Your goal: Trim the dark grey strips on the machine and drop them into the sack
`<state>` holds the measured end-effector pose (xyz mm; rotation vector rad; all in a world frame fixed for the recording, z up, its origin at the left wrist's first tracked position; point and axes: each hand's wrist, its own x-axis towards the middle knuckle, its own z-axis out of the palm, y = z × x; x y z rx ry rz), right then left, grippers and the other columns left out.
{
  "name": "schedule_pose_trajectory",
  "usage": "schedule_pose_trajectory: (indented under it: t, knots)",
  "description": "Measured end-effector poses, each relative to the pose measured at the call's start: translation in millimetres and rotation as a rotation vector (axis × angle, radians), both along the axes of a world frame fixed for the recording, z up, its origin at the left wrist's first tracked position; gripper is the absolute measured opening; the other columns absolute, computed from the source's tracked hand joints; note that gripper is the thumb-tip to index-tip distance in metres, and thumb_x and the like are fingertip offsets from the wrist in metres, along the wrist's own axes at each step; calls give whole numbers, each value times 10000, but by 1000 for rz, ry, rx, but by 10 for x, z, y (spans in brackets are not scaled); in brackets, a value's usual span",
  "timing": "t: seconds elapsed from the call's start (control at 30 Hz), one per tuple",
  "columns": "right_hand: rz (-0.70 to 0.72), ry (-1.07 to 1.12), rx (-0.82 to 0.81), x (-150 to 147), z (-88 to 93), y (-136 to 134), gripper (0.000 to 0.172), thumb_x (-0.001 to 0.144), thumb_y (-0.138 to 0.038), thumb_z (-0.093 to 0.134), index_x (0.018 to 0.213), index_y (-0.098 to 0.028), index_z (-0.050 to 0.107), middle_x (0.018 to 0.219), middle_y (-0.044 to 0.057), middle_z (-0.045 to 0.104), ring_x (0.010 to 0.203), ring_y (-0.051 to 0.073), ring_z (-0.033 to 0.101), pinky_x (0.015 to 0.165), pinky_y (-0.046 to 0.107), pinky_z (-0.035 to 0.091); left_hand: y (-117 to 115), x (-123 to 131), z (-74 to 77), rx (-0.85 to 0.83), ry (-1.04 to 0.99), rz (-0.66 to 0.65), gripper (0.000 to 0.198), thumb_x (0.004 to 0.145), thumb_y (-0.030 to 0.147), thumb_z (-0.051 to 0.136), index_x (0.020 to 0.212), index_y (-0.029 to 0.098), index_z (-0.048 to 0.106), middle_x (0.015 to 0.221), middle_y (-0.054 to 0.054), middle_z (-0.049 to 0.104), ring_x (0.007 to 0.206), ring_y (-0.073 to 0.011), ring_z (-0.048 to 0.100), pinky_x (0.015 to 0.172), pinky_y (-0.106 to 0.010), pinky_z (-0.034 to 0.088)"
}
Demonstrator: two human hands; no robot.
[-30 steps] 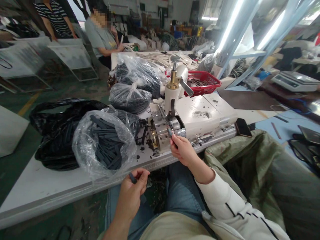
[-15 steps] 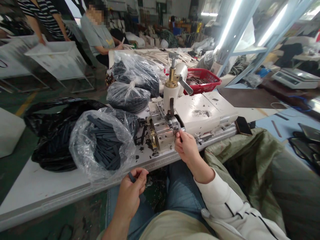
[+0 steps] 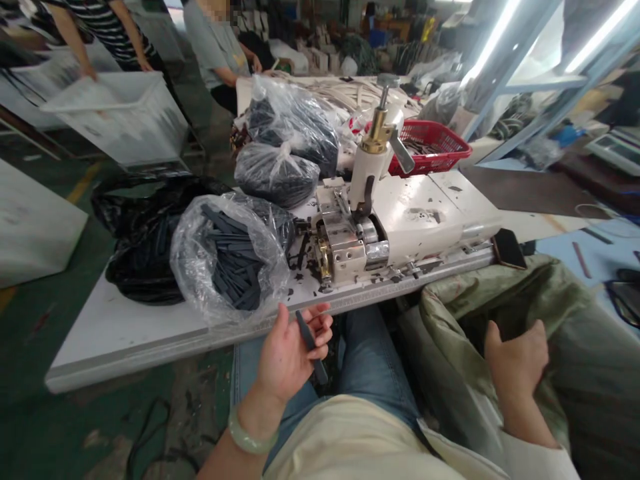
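My left hand [image 3: 295,343] is palm up in front of the table edge, fingers loosely curled. It holds a dark grey strip [image 3: 306,331] that lies across the fingers, its lower end hanging past them. Over the mouth of an olive-green sack [image 3: 445,307] is my right hand [image 3: 517,360], thumb and fingers apart, with nothing seen in it. A cream machine [image 3: 425,223] with metal rollers and a brass-collared post stands on the table. Left of it, a clear plastic bag [image 3: 187,257] lies open, full of dark strips [image 3: 237,267].
A black plastic bag [image 3: 123,270] lies beside the clear one. Tied bags of dark pieces [image 3: 277,177] sit behind, near a red basket [image 3: 437,160]. A phone [image 3: 509,248] rests at the table's right edge. Two people stand or sit beyond, near a white bin [image 3: 117,117].
My right hand has left the machine's rollers and moved right, over the sack. My left hand has turned palm up with the strip, its fingers loosening. The view has shifted.
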<state>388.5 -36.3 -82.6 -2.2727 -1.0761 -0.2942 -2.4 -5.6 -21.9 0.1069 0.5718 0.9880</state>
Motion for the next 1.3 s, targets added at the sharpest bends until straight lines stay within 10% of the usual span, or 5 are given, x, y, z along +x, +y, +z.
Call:
schedule_pose_trajectory:
  t: [0.2, 0.37, 0.67, 0.97, 1.3]
  knots:
    - [776, 1005, -254, -1495, 454, -12, 419, 897, -541, 438, 859, -163, 614, 759, 89, 682, 682, 203, 664, 605, 299, 526, -38, 184, 14, -24, 2, 50, 647, 884, 605, 393, 1074, 47, 661, 932, -157, 612, 832, -215, 570, 659, -292, 503]
    - [1065, 1067, -602, -2418, 390, -33, 350, 880, -479, 532, 713, -172, 562, 584, 33, 630, 453, 144, 595, 403, 208, 382, -136, 213, -1, 91, 218, 203, 511, 850, 551, 533, 1008, 92, 694, 905, -118, 645, 852, -201, 589, 759, -299, 497]
    - [1119, 249, -416, -2213, 257, 32, 317, 930, -237, 459, 1161, -147, 657, 776, 131, 685, 657, 207, 615, 620, 295, 426, -127, 55, -249, 219, 807, 311, 284, 740, 392, 733, 868, 139, 750, 745, -25, 614, 560, -82, 454, 497, -209, 359]
    - [1248, 1364, -456, -2222, 218, 142, 437, 914, -547, 453, 901, -147, 628, 553, -32, 509, 460, 84, 416, 443, 198, 328, -53, 74, -109, 494, 1194, 201, 225, 754, 349, 714, 928, 218, 770, 848, -36, 672, 554, -120, 522, 535, -246, 426]
    - [882, 1628, 42, -1997, 515, 1205, 359, 767, -522, 626, 666, -191, 532, 367, -111, 328, 313, 41, 195, 337, 188, 107, 4, -118, -228, 420, 1170, 284, 278, 806, 408, 659, 984, 201, 712, 739, -16, 644, 653, -144, 553, 637, -247, 448]
